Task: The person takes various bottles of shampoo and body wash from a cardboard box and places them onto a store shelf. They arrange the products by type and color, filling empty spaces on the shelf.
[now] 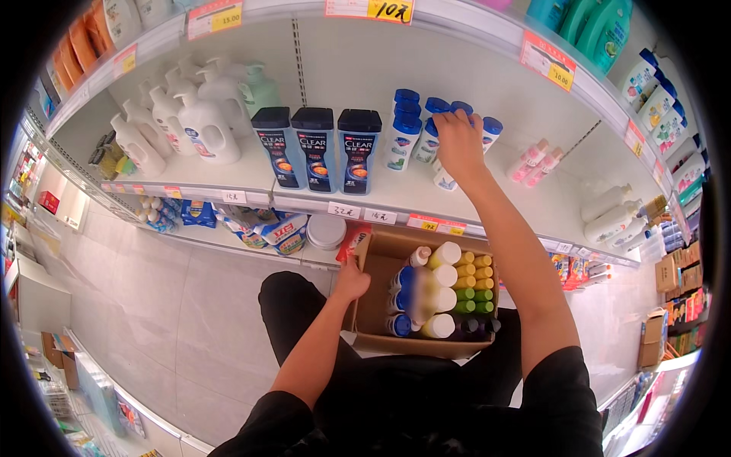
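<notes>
My right hand (462, 145) reaches onto the shelf with its fingers around the top of a white bottle (445, 179), which the palm largely hides. Around it stand more blue-capped white bottles (402, 143), upright in a small cluster. Down in front of me, my left hand (352, 279) grips the left wall of an open cardboard box (422, 345). Inside the box, bottles with white caps (445, 276), yellow caps (466, 269), green caps (465, 307) and blue caps (400, 324) stand packed upright. The box's left part shows bare cardboard.
Three dark-capped Clear bottles (360, 151) stand left of the cluster, and white pump bottles (205, 128) farther left. Pink bottles (535, 163) stand to the right. A shelf (491, 51) overhangs from above. The lower shelf holds detergent bags (282, 234) and a round tub (326, 231).
</notes>
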`<state>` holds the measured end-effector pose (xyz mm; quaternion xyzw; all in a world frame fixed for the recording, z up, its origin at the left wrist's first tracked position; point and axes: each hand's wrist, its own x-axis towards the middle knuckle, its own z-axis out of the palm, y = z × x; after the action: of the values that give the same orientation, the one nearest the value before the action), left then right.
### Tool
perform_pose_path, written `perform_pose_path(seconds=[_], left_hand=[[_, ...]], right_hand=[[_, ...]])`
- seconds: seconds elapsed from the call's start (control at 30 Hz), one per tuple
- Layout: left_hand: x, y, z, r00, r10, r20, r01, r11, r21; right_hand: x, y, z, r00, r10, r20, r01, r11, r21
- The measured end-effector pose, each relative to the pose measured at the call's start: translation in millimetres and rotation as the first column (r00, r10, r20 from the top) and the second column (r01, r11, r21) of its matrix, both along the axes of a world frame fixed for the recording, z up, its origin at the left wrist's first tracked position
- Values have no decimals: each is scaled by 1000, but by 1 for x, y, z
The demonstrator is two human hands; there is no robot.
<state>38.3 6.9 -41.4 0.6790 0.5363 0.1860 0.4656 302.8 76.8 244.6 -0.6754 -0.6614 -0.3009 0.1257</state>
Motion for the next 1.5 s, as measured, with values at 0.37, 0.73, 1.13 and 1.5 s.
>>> perform_pose_path(seconds=[0.37,0.73,1.13,1.5], left_hand=[[3,-1,1,999,-14,37,14,1000,0],[4,-3,-3,1000,-21,16,20,1000,17],[-2,4,5,999,-38,6,38,999,-4],[-1,4,-6,996,-67,59,65,998,22]], right_hand=[[23,13,-8,996,-2,-84,10,996,89],[-69,-131,-92,790,-60,-610,-167,936,-309],[-106,-174,-188,825,-365,-431,-4,759,-651],[-70,-176,-125,642,-215,-736,-70,940,-335]])
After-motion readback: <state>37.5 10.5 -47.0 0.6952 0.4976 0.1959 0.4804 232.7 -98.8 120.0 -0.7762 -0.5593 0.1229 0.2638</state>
